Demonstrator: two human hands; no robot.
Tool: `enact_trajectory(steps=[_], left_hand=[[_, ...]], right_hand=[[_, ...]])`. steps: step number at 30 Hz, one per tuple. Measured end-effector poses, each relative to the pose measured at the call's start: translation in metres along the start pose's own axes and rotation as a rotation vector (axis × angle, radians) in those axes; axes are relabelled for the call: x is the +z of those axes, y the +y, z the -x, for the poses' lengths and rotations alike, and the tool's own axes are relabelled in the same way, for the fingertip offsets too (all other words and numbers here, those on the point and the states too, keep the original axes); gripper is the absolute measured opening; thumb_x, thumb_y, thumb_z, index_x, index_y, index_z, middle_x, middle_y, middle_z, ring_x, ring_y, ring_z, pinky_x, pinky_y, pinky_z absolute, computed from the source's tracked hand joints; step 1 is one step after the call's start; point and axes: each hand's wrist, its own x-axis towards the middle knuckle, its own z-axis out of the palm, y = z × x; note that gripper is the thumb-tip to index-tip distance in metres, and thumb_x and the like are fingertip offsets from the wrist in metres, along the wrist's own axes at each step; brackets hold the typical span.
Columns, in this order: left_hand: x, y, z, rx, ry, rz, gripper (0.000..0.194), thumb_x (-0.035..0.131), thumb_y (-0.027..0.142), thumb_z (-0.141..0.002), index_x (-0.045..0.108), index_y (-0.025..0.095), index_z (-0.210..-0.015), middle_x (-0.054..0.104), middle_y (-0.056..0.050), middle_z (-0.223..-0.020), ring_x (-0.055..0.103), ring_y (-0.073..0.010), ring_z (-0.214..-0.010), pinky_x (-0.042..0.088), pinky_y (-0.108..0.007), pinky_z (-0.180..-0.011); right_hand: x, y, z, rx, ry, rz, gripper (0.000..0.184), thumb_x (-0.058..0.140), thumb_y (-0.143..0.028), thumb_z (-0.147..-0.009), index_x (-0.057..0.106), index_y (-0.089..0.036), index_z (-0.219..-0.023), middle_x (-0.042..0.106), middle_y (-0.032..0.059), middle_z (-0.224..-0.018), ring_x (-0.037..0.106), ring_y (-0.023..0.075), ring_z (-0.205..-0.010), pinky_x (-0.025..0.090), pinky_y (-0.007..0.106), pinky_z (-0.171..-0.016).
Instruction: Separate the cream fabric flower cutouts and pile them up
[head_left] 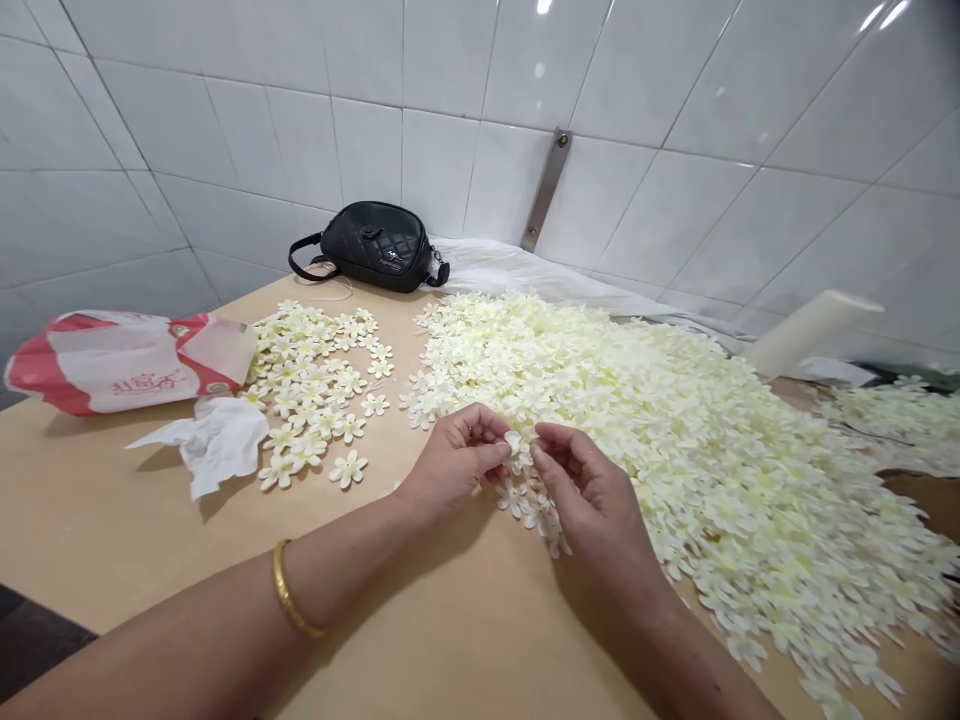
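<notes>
My left hand [465, 452] is closed in a pinch on a pale artificial flower [517, 452], over the near edge of a big heap. From the other side my right hand [589, 480] pinches at the same flower, thumb against forefinger. Several more white blossoms [536, 505] show just below, between the two hands; whether they are held or lie on the table I cannot tell. Beyond and to the right spreads the large pile of white-yellow flowers [675, 420]. A smaller group of like flowers [307, 375] lies face up, left of my hands.
On the left lie a red-and-white plastic bag [142, 360] and a crumpled tissue [221, 440]. A black quilted bag [379, 245] sits at the back by the tiled wall [300, 140]. A white roll [817, 330] stands tilted at the right. Everything rests on a tan table [420, 640].
</notes>
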Motion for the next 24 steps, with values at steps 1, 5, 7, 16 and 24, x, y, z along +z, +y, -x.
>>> enact_trajectory(steps=[1, 5, 7, 16, 24], left_hand=[[-0.0011, -0.0008, 0.0, -0.004, -0.013, 0.003, 0.013, 0.062, 0.015, -0.063, 0.051, 0.016, -0.07, 0.05, 0.004, -0.052, 0.048, -0.0074, -0.046, 0.039, -0.022, -0.05], [-0.0037, -0.0027, 0.0013, -0.037, -0.064, 0.035, 0.017, 0.067, 0.018, -0.062, 0.054, 0.017, -0.073, 0.052, 0.003, -0.054, 0.049, -0.0078, -0.047, 0.039, -0.023, -0.05], [-0.0037, -0.0026, 0.0021, -0.075, -0.089, 0.065, 0.019, 0.068, 0.018, -0.06, 0.055, 0.017, -0.075, 0.053, 0.003, -0.056, 0.049, -0.0076, -0.047, 0.038, -0.022, -0.05], [-0.0055, -0.0036, 0.0013, -0.144, -0.154, 0.08, 0.017, 0.069, 0.018, -0.057, 0.059, 0.012, -0.069, 0.056, 0.0, -0.053, 0.05, -0.0082, -0.045, 0.039, -0.023, -0.049], [-0.0038, -0.0021, 0.0051, -0.202, -0.214, 0.142, 0.019, 0.07, 0.017, -0.058, 0.053, 0.013, -0.066, 0.057, -0.001, -0.055, 0.053, -0.0093, -0.047, 0.043, -0.025, -0.052]], right_hand=[[-0.0003, 0.0019, 0.0001, 0.021, -0.044, -0.028, 0.024, 0.052, -0.031, -0.079, 0.056, -0.018, -0.099, 0.062, 0.0064, -0.09, 0.057, 0.0184, -0.078, 0.045, 0.028, -0.065], [-0.0003, 0.0039, 0.0012, 0.068, -0.177, -0.15, 0.021, 0.049, -0.032, -0.081, 0.057, -0.018, -0.093, 0.062, 0.0042, -0.079, 0.056, 0.0168, -0.07, 0.045, 0.028, -0.061], [-0.0004, 0.0035, 0.0011, 0.072, -0.169, -0.206, 0.018, 0.051, -0.032, -0.08, 0.056, -0.018, -0.089, 0.061, 0.0036, -0.077, 0.056, 0.0162, -0.069, 0.045, 0.028, -0.062], [-0.0043, -0.0007, -0.0039, 0.116, -0.192, -0.404, 0.018, 0.059, -0.033, -0.075, 0.055, -0.018, -0.083, 0.058, 0.0001, -0.072, 0.055, 0.0135, -0.066, 0.045, 0.025, -0.061], [-0.0027, -0.0044, -0.0071, 0.092, -0.08, -0.197, 0.018, 0.058, -0.035, -0.074, 0.056, -0.018, -0.08, 0.057, -0.0003, -0.068, 0.05, 0.0132, -0.062, 0.041, 0.025, -0.056]])
